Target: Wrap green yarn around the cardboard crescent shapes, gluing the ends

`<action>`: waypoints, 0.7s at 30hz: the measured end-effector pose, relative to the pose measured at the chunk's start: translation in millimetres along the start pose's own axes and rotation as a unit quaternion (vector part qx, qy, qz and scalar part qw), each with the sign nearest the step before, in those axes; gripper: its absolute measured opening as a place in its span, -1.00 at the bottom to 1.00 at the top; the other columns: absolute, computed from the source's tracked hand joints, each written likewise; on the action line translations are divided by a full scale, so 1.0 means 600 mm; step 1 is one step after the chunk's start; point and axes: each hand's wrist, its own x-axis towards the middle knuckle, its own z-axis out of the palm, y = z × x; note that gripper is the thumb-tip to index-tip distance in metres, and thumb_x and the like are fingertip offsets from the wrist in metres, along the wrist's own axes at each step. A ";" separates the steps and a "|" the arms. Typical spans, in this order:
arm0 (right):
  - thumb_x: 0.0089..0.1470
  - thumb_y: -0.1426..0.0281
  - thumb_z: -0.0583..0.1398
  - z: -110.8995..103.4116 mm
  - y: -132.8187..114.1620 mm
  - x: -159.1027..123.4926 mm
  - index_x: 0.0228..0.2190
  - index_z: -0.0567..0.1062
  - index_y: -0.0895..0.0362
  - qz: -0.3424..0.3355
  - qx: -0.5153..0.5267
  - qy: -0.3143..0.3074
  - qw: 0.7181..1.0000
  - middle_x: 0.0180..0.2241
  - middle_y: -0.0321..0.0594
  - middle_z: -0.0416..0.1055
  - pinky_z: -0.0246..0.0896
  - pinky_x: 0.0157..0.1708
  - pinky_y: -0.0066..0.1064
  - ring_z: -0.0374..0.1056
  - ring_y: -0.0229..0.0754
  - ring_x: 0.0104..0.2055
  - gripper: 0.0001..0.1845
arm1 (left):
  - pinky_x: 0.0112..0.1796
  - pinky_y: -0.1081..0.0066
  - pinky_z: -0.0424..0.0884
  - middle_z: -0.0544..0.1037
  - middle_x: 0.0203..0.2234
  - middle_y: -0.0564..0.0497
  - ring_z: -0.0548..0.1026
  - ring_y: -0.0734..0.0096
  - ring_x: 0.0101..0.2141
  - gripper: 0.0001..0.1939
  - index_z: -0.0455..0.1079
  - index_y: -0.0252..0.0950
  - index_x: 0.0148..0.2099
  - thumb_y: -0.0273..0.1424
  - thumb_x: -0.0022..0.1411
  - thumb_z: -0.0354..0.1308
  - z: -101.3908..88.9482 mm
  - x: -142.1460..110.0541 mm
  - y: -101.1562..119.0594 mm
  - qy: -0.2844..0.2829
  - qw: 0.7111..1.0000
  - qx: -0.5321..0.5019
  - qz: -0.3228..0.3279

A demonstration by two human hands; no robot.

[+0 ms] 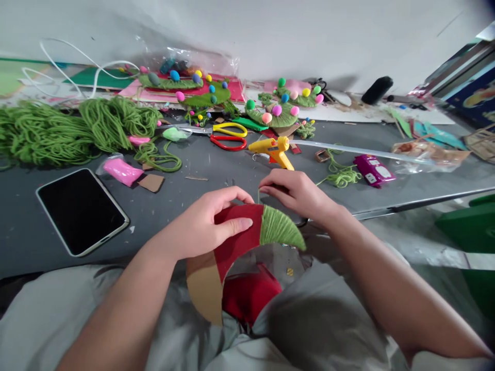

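My left hand (209,221) grips a crescent of cardboard (237,242), thumb on its face and fingers behind the upper edge. Part of the crescent is dark red, and its lower left end is bare brown. Green yarn (280,229) is wound tightly round the right-hand tip. Just above the wound part, my right hand (290,190) is closed in a pinch on a thin strand of yarn (259,196) that runs down to the crescent's top edge. Beyond my hands lies a yellow glue gun (274,149) with a clear glue stick (348,149) behind it.
Scissors (228,136) with red and yellow handles lie behind the left hand. A tablet (83,211), a pink packet (121,170) and a heap of green yarn (46,131) sit at left. Pompom-covered green pieces (276,113) line the back; a purple box (373,170) stands right.
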 end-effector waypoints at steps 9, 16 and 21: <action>0.29 0.26 0.18 -0.012 -0.052 -0.009 -0.32 0.54 0.15 0.068 0.024 0.039 0.997 -0.46 -0.29 0.42 0.08 -0.44 -0.42 0.19 -0.31 -0.47 -0.76 | -0.28 0.33 0.42 0.65 -0.22 0.01 0.58 0.18 -0.24 -0.83 0.50 -0.12 -0.08 -0.25 0.30 0.20 0.004 0.008 -0.014 0.104 0.982 0.155 0.037; 0.31 0.35 0.13 0.020 -0.093 -0.034 -0.25 0.53 0.12 0.065 -0.005 0.024 0.998 -0.32 -0.21 0.53 0.17 -0.32 -0.39 0.36 -0.23 -0.34 -0.81 | -0.36 0.36 0.39 0.66 -0.27 -0.01 0.57 0.23 -0.34 -0.75 0.50 -0.15 -0.06 -0.17 0.29 0.21 0.008 0.013 -0.010 0.198 0.972 0.118 0.035; 0.34 0.40 0.05 0.047 -0.102 -0.042 -0.19 0.50 0.13 0.061 -0.060 0.000 0.996 -0.21 -0.16 0.54 0.17 -0.27 -0.38 0.40 -0.20 -0.24 -0.78 | -0.36 0.38 0.40 0.66 -0.32 -0.03 0.57 0.24 -0.37 -0.67 0.50 -0.19 -0.01 -0.17 0.24 0.28 0.006 0.015 -0.008 0.272 0.959 0.058 0.047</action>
